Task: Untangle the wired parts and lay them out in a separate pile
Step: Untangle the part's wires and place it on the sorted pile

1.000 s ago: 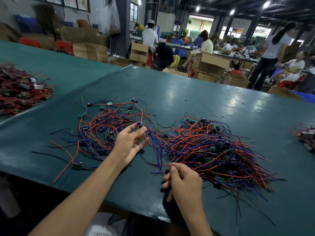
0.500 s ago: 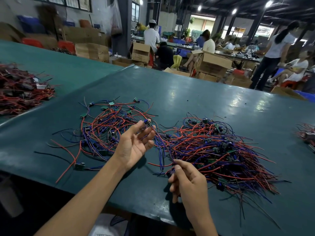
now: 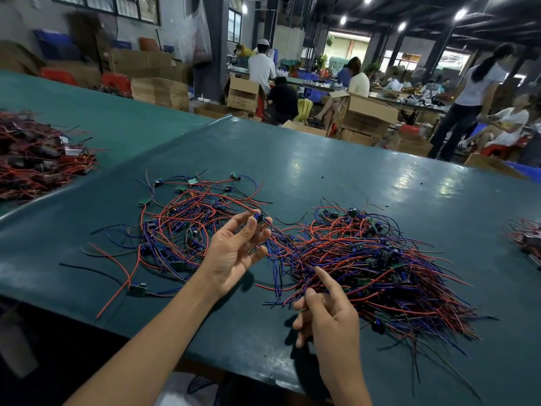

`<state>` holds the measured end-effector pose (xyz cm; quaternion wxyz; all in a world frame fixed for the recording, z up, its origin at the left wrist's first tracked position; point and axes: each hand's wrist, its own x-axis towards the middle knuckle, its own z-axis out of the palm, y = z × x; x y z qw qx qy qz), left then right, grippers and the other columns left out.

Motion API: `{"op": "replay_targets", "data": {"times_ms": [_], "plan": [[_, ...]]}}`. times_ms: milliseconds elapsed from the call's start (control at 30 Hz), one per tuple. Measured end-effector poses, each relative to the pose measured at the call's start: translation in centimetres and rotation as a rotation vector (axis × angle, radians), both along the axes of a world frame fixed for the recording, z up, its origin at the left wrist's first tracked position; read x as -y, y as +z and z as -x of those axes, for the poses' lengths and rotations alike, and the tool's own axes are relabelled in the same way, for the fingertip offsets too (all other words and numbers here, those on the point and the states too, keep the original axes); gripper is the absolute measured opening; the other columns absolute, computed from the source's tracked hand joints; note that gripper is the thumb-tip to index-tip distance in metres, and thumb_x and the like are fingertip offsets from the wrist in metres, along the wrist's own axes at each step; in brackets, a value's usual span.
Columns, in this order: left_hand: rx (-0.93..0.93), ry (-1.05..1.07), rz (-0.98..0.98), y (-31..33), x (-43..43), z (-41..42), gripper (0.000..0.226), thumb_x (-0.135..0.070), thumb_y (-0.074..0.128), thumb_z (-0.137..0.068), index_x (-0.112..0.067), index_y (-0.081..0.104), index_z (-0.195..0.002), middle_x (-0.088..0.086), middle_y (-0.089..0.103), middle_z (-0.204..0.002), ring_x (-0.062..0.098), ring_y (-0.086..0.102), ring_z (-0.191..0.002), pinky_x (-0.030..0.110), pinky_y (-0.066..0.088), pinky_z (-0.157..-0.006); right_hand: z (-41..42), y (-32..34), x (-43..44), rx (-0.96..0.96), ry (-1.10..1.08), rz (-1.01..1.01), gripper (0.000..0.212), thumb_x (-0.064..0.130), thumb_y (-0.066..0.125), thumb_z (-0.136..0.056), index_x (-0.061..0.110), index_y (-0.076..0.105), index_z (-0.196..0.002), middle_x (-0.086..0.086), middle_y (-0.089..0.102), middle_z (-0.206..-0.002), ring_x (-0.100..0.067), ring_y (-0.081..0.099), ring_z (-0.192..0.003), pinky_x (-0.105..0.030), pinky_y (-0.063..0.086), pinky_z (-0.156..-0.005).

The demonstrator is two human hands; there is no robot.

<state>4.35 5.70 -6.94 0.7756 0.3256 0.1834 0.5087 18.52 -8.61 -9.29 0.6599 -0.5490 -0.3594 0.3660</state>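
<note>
A dense tangle of red, blue and black wired parts (image 3: 366, 265) lies right of centre on the green table (image 3: 322, 177). A looser, laid-out pile of wired parts (image 3: 187, 221) spreads to its left. My left hand (image 3: 237, 250) is raised between the piles, palm up, pinching a small dark part (image 3: 259, 218) at its fingertips; its wires trail down toward the tangle. My right hand (image 3: 325, 315) sits at the tangle's near edge, pinching blue and red wires between thumb and fingers, forefinger pointing up into the pile.
Another red wire heap (image 3: 32, 159) sits on the neighbouring table at far left. A small heap (image 3: 527, 238) lies at the right edge. Behind the table are cardboard boxes (image 3: 366, 112) and several people working.
My left hand has lifted the small part higher above the table and turned palm up. My right hand has shifted right along the tangle's edge, its forefinger now extended.
</note>
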Motion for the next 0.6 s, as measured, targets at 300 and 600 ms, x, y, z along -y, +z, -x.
{"op": "replay_targets", "data": {"times_ms": [300,600], "plan": [[0.065,-0.029,-0.043,-0.22,-0.11,-0.25,0.044,-0.029,0.094,-0.059,-0.014,0.060,-0.082,0.010,0.073,-0.086,0.018,0.069,-0.071,0.034,0.060,-0.068,0.17,0.25,-0.09,0.036,0.009,0.029,0.036,0.001,0.055,-0.101,0.027,0.064,-0.124,-0.015,0.066,-0.071,-0.020,0.055,-0.049,-0.029,0.043,-0.036],[0.044,-0.005,-0.087,-0.38,0.17,-0.47,0.038,-0.025,0.097,-0.054,-0.015,0.066,-0.073,0.011,0.068,-0.080,0.016,0.067,-0.065,0.027,0.059,-0.061,0.27,0.33,0.07,0.062,0.020,0.053,0.032,0.003,0.054,-0.102,0.025,0.065,-0.123,-0.010,0.066,-0.071,-0.020,0.057,-0.051,-0.029,0.045,-0.038]]}}
